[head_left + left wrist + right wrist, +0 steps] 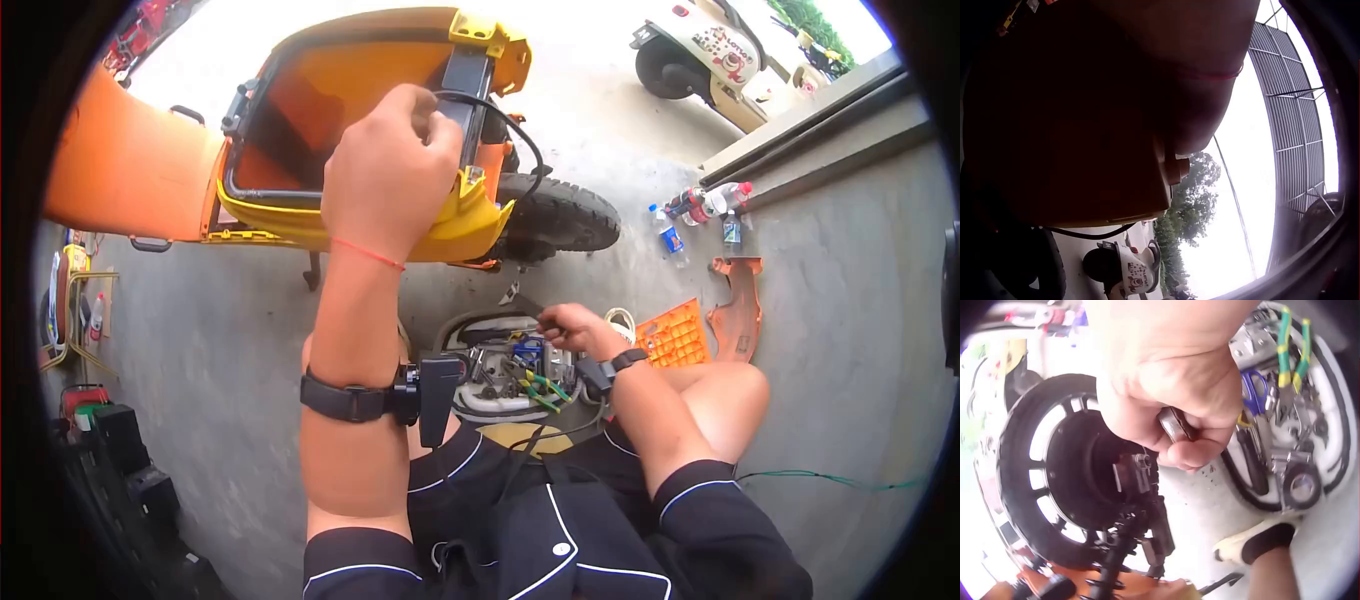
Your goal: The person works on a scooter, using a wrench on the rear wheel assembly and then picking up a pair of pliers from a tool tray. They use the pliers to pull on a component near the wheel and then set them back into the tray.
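My left hand is raised at the scooter's yellow-edged body, its curled fingers gripping a black cable that arcs over the rear wheel. The left wrist view is dark there; the cable hangs below the body, and the fingertips are hidden. Lower down, my right hand is closed round a dark tool. From the right wrist, the hand shows the tool's metal end between curled fingers, beside the wheel.
Between the legs lies a tray with green-yellow pliers, blue-handled scissors and metal parts. Right of it are an orange grid panel, an orange-brown part and several bottles. A white scooter stands farther back.
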`<state>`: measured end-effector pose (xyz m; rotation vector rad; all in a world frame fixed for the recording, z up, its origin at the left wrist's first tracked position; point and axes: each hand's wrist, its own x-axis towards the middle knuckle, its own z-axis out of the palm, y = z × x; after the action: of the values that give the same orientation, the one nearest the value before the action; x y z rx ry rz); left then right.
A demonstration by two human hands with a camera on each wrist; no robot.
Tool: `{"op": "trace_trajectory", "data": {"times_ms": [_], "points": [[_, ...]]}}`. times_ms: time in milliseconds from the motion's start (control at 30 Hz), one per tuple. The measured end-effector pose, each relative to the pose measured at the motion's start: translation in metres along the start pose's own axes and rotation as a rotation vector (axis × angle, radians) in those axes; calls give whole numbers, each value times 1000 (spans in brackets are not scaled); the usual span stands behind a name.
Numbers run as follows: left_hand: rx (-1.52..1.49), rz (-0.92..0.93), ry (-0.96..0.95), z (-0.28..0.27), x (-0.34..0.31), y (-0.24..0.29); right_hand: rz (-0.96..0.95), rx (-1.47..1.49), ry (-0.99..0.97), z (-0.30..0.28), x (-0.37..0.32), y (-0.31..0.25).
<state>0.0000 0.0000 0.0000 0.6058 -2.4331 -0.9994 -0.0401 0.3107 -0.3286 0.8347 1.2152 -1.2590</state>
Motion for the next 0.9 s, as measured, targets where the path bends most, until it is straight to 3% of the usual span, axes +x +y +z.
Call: {"op": "trace_trajectory", "data": {"times_ms": [100,133,200,300,333,400,433,500,567,667,900], "points": [[20,38,24,-4,-5,-8,-207,-565,25,3,-79,0],[22,44,34,-2,-3,-7,-245,-947,83,-12,-104,-11],[16,45,44,1,-1,-6,-486,-1267,146,-42,-150,-14],[36,44,48,2,0,-9,-640,-1397,2,-113,-178,-21],[40,53,48,2,2,-10,-641,-1403,-4,-110,-168,-24],[35,65,50,4,-1,-9,-515,-1647,403,-93,-148,-27],[23,59,55,3,-1,-9,-336,-1975,510,-61,-144,-28],[25,58,49,4,3,-10,-430,-2058,629,-50,-113,-22],[49,122,127,7,1,-13,-445,-2000,604,-58,-96,-23],[44,51,81,6,0,-11,-474,-1925,611,-74,-87,-27],[29,71,86,7,1,-12,-567,-1689,616,-80,-75,-39]]}}
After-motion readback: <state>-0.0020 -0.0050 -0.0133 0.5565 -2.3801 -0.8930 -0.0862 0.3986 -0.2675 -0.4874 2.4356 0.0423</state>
